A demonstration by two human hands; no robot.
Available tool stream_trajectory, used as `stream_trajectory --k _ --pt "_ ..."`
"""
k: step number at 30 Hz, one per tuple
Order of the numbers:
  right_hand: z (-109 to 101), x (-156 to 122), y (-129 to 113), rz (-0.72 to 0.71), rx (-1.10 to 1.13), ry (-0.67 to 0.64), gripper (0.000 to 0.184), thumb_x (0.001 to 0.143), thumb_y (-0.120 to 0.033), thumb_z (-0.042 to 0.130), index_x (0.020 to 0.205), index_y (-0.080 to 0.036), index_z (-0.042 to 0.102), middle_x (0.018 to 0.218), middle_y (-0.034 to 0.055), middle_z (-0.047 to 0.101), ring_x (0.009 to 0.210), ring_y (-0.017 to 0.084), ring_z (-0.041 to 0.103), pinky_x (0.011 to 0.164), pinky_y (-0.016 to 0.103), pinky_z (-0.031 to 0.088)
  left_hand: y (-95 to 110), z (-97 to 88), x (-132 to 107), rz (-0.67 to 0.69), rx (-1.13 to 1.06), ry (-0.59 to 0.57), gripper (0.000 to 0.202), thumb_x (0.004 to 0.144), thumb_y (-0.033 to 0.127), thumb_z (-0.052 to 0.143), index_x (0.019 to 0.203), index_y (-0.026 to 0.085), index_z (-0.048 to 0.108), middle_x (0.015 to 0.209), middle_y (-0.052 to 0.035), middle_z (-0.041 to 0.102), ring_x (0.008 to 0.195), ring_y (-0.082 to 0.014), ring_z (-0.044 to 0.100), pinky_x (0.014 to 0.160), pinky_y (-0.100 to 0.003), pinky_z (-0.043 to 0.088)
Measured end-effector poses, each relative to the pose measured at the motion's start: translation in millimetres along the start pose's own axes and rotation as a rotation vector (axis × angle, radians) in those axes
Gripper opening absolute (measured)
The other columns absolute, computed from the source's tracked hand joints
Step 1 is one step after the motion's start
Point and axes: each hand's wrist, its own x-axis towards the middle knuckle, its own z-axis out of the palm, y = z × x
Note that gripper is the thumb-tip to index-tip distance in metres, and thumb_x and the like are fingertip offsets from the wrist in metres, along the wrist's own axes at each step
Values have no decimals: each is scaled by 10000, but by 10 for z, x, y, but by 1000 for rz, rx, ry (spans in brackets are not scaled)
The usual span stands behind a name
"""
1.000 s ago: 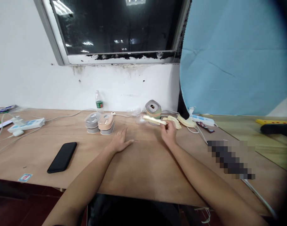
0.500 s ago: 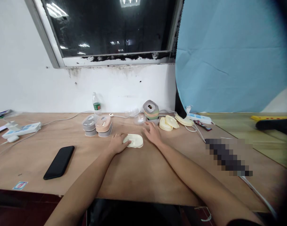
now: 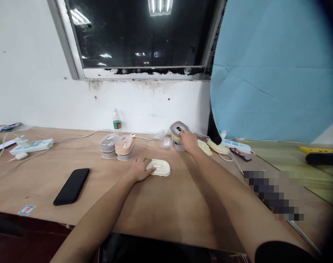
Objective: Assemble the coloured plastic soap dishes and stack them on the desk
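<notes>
My left hand is closed on the left end of a cream oval plastic piece, which lies on the table; the thumb rests on top. My right hand reaches to the right side of a stack topped by a grey plastic lid with an oval opening. Its fingers are apart at the lid's edge and partly hidden. Below the lid are greenish and grey pieces. A clear plastic piece lies just left of this stack. Cream lids lie partly behind my right wrist.
Two stacked boxes, one with a grey top and one with a peach top, stand left of centre. A bottle stands behind them. A black phone, power strips and cables lie on the table.
My right hand has moved forward and right, from beside the cream oval piece to the grey-topped stack. My left hand stays on the cream piece. The view has shifted slightly.
</notes>
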Motion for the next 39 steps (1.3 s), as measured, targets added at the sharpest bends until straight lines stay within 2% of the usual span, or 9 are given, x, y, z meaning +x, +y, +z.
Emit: stream_trajectory --k 4,8,14,18,21,25,32,35,39 --pt "-90 -149 -110 120 171 216 255 833 -222 432 1048 -167 557 1065 135 532 967 263 494 816 382 407 23 7 -6 -18 -10 9 615 854 643 344 1293 233 479 1244 -109 556 1112 -305 507 944 -464 358" --pt "-195 -452 -312 95 368 325 263 857 -321 452 1050 -163 535 1056 138 528 974 261 501 836 385 418 36 -7 -4 -54 -51 58 686 852 643 360 1371 194 374 1312 -139 503 1191 -321 459 982 -481 329" --pt "-156 -1119 -616 -37 666 273 398 875 -421 470 1181 -168 480 952 95 589 817 203 553 757 338 469 56 -99 4 -34 -308 380 801 871 563 433 1464 147 92 1418 -169 362 1186 -249 486 993 -382 375" --pt "-149 -1292 -735 -146 784 237 445 905 -408 416 1278 -170 456 1186 123 579 967 222 577 810 347 475 102 -188 -15 -1 -385 450 613 898 483 439 1410 187 278 1272 -112 523 997 -196 583 895 -337 445" --pt "-169 -1276 -782 -99 812 193 440 917 -406 384 1283 -181 479 1116 98 631 919 212 603 789 333 478 149 -263 -43 -32 -305 414 467 912 484 406 1279 203 471 1023 -67 645 890 -196 610 785 -303 463" --pt "-137 -1228 -784 -8 783 99 392 908 -413 397 1177 -190 574 893 51 680 738 180 605 688 288 460 171 -296 -50 -159 -167 317 544 909 528 373 1342 203 420 799 -36 671 780 -206 636 698 -283 451" --pt "31 -1122 -720 -23 552 -333 344 885 -394 421 784 -189 678 759 39 693 690 174 598 589 244 369 61 -189 14 -243 37 -22 407 906 474 346 975 219 655 962 -84 698 899 -246 639 716 -299 448" --pt "47 -1124 -705 -50 567 -342 337 892 -395 416 862 -203 691 856 39 707 750 179 612 607 246 374 39 -173 18 -245 26 -67 422 910 466 320 917 222 665 954 -76 702 876 -240 644 696 -296 449" --pt "27 -1135 -696 -16 620 -288 360 880 -450 449 1070 -224 654 946 46 702 796 186 617 650 262 408 36 -165 14 -240 -1 -28 466 898 538 317 1067 245 637 1045 -75 689 943 -252 634 739 -314 451"
